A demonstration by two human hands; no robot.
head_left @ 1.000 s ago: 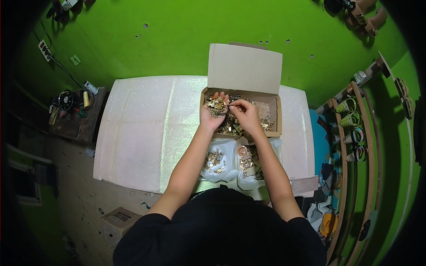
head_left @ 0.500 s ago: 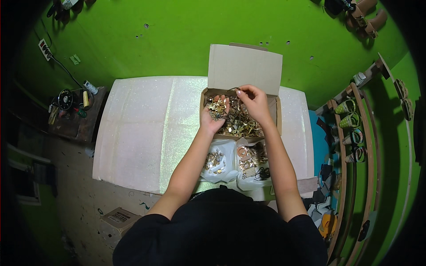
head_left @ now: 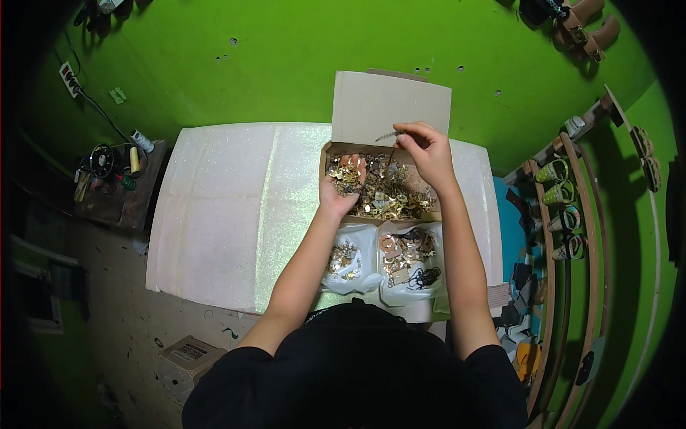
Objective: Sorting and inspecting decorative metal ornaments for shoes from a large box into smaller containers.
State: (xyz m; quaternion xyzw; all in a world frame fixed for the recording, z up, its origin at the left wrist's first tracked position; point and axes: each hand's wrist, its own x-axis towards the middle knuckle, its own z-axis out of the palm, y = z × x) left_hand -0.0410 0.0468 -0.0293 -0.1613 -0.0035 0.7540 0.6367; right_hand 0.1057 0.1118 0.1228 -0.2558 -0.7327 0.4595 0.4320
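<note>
An open cardboard box [head_left: 437,187] on the table holds a heap of small gold and silver metal fittings [head_left: 389,194]. My left hand [head_left: 338,198] is palm up over the box's left part, cupping a pile of these metal fittings [head_left: 348,175]. Above the box's right part, my right hand [head_left: 426,151] pinches a thin, dark, chain-like strip [head_left: 386,136] between thumb and fingertips. The strip sticks out to the left in front of the raised lid; its exact kind is too small to make out.
Two white plastic bags lie nearer me: the left bag [head_left: 363,275] holds small metal bits, the right bag [head_left: 407,295] mixed pieces and black cord. A pale shiny sheet [head_left: 214,214] covers the table. Right stands a wooden rack [head_left: 564,286] with sandals; left, a small thread-laden stand [head_left: 128,200].
My right hand has risen and shifted right, lifting the dark strip clear of the box. My left hand stays nearly where it was with its pile.
</note>
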